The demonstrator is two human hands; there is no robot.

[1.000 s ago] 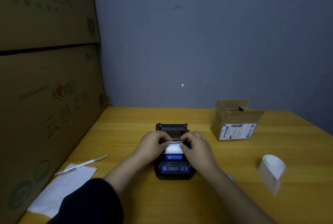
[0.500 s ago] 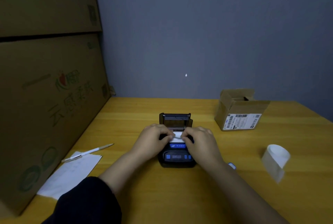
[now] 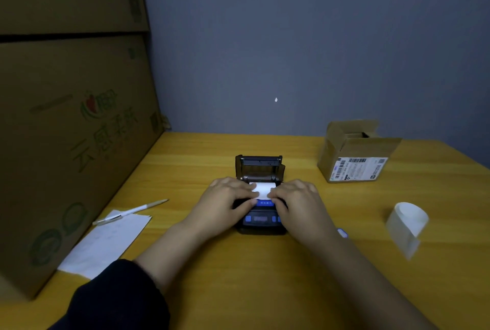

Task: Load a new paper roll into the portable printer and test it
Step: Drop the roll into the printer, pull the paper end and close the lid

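A small black portable printer [image 3: 261, 226] with blue buttons sits mid-table, its lid [image 3: 259, 166] tipped open toward the wall. A white paper roll [image 3: 263, 188] lies in the open bay, its loose end pulled forward. My left hand [image 3: 228, 198] pinches the paper's left edge and rests on the printer's left side. My right hand [image 3: 298, 201] pinches the right edge and covers the printer's right side. A second, partly unrolled white paper roll [image 3: 407, 219] stands on the table to the right.
An open small cardboard box [image 3: 355, 154] with a shipping label sits at the back right. A pen [image 3: 130, 211] lies on a white paper sheet [image 3: 106, 243] at the left. Large cardboard cartons [image 3: 66, 117] wall off the left side. A small blue-edged item [image 3: 342, 233] peeks behind my right wrist.
Both hands have pressed lower onto the printer, drawing the paper's end forward over the front edge. The camera has tipped and shifted slightly, so the scene sits higher in view.
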